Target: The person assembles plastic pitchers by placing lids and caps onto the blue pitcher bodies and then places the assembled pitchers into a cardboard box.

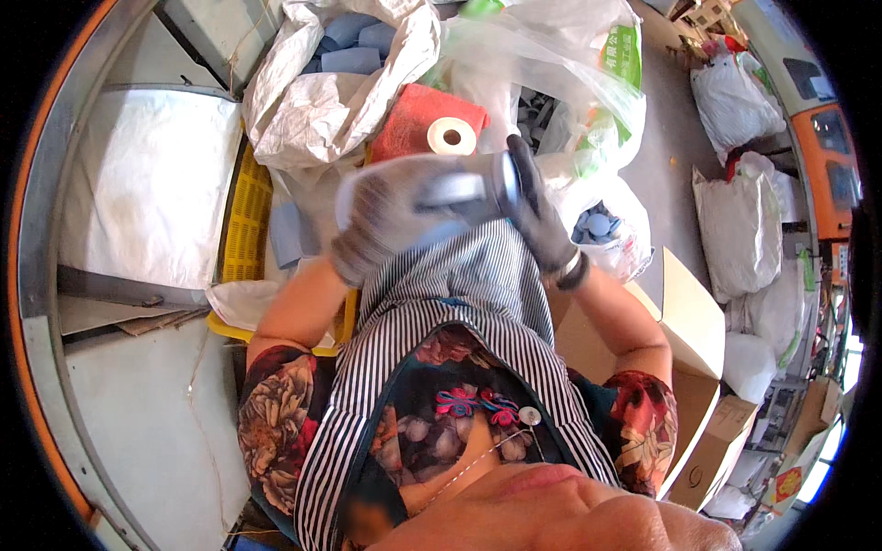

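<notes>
Both gloved, L hand (372, 216) clasped round blue-grey cup (459, 190), R hand (540, 216) against its end, grip unclear w/ blur.

I work in bright, even light, glaring white through the windows (850, 372) along the right rim; shadows look soft. My left hand (372, 216) and the pale cup-shaped piece (464, 191) smear with motion blur, while my striped apron (432, 321) is fairly crisp. Fisheye distortion bows the side frame (32, 275); black fills the corners.
</notes>
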Action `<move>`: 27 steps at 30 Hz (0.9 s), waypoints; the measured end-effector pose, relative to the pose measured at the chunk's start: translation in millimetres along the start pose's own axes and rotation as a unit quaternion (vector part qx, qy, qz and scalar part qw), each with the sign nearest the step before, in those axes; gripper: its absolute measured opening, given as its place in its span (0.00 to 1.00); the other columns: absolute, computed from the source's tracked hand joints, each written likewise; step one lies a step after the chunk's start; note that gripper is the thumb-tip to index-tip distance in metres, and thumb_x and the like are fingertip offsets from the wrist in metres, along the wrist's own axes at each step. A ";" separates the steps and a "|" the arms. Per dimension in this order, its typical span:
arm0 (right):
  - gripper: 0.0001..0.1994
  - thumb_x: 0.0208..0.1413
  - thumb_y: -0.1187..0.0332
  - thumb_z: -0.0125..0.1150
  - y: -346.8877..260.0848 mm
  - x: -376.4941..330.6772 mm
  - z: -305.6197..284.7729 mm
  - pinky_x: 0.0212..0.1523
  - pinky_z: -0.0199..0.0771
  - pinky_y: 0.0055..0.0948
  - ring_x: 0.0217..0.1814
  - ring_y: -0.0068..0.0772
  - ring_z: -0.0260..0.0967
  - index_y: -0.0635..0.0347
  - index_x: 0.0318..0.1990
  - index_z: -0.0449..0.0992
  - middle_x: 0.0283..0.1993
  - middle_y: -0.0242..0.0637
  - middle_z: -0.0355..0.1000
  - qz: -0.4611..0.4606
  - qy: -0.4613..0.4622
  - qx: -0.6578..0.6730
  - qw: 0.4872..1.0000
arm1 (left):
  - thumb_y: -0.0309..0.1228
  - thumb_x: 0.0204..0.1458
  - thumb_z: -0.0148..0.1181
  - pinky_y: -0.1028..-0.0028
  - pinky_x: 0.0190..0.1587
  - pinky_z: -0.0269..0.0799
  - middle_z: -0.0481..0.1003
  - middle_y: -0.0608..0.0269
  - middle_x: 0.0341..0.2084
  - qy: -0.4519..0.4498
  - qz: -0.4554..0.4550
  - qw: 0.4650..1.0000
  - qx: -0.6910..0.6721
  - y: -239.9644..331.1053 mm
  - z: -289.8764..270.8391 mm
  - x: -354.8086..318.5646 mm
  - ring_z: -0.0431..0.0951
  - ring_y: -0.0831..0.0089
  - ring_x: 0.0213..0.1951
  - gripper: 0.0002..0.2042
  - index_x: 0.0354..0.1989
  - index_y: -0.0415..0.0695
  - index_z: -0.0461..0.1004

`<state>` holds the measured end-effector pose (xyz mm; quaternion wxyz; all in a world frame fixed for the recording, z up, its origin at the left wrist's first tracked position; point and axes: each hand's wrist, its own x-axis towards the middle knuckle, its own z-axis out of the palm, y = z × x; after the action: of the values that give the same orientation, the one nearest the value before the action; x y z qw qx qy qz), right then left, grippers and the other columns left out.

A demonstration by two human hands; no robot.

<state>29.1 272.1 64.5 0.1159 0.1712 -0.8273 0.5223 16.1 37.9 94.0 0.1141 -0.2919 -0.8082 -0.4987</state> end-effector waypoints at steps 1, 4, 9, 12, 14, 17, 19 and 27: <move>0.32 0.57 0.53 0.56 -28.0 7.2 -12.6 0.66 0.56 0.40 0.68 0.47 0.56 0.63 0.63 0.60 0.68 0.51 0.54 -0.140 -0.086 -0.106 0.981 | 0.31 0.38 0.71 0.70 0.47 0.75 0.79 0.55 0.39 -0.040 -0.123 0.961 -0.245 -16.1 -7.3 1.0 0.80 0.63 0.40 0.23 0.47 0.43 0.76; 0.34 0.52 0.51 0.59 -64.1 3.9 -43.8 0.66 0.57 0.42 0.67 0.48 0.57 0.63 0.62 0.62 0.68 0.53 0.54 -0.383 -0.239 -0.278 0.848 | 0.31 0.37 0.72 0.69 0.45 0.75 0.78 0.54 0.37 -0.110 -0.031 0.976 -0.186 -11.9 -17.3 14.3 0.80 0.61 0.39 0.24 0.47 0.44 0.76; 0.28 0.52 0.66 0.58 -48.1 10.3 -55.1 0.61 0.63 0.41 0.65 0.51 0.60 0.64 0.61 0.63 0.63 0.51 0.63 -0.083 0.018 -0.080 0.993 | 0.35 0.35 0.72 0.66 0.37 0.74 0.75 0.58 0.28 0.072 0.153 0.961 0.218 46.3 38.1 16.5 0.78 0.61 0.31 0.30 0.51 0.46 0.73; 0.26 0.55 0.66 0.58 -50.2 -4.6 -88.1 0.61 0.63 0.40 0.63 0.49 0.62 0.61 0.62 0.64 0.62 0.50 0.63 -0.023 -0.061 -0.126 0.990 | 0.36 0.32 0.73 0.63 0.35 0.73 0.74 0.60 0.27 0.036 0.130 0.985 0.108 52.4 59.4 28.9 0.77 0.61 0.30 0.39 0.60 0.53 0.67; 0.27 0.51 0.64 0.64 -70.7 -10.8 -124.3 0.59 0.65 0.39 0.60 0.50 0.64 0.57 0.59 0.68 0.59 0.48 0.66 -0.060 -0.196 -0.261 0.943 | 0.35 0.30 0.74 0.64 0.35 0.74 0.76 0.59 0.29 0.003 0.105 0.992 0.077 55.9 74.4 35.1 0.78 0.61 0.32 0.43 0.62 0.55 0.63; 0.29 0.36 0.63 0.75 -96.0 -26.4 -152.2 0.52 0.70 0.40 0.51 0.50 0.69 0.57 0.50 0.74 0.50 0.44 0.71 -0.087 -0.194 -0.273 0.938 | 0.34 0.32 0.74 0.64 0.36 0.75 0.76 0.59 0.32 -0.077 0.134 0.987 -0.054 89.7 91.2 46.0 0.78 0.60 0.32 0.44 0.64 0.49 0.61; 0.28 0.32 0.67 0.73 -114.9 -40.4 -184.2 0.50 0.70 0.40 0.48 0.51 0.69 0.56 0.48 0.74 0.46 0.44 0.71 -0.066 -0.195 -0.322 0.924 | 0.34 0.33 0.74 0.63 0.43 0.73 0.74 0.57 0.41 -0.131 0.218 0.963 -0.093 107.0 105.9 51.2 0.76 0.58 0.40 0.43 0.63 0.46 0.62; 0.22 0.41 0.75 0.66 -221.9 -196.8 -347.6 0.53 0.72 0.38 0.47 0.44 0.73 0.63 0.48 0.74 0.45 0.46 0.73 0.334 -0.099 -0.527 0.775 | 0.34 0.40 0.72 0.64 0.56 0.69 0.69 0.51 0.54 -0.209 0.080 0.953 -0.205 55.3 142.9 46.3 0.73 0.55 0.52 0.36 0.61 0.41 0.64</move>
<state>303.3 530.4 323.2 -0.0760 -0.1527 -0.9853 -0.0095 26.5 197.6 88.8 -0.0805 -0.4701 -0.6684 -0.5708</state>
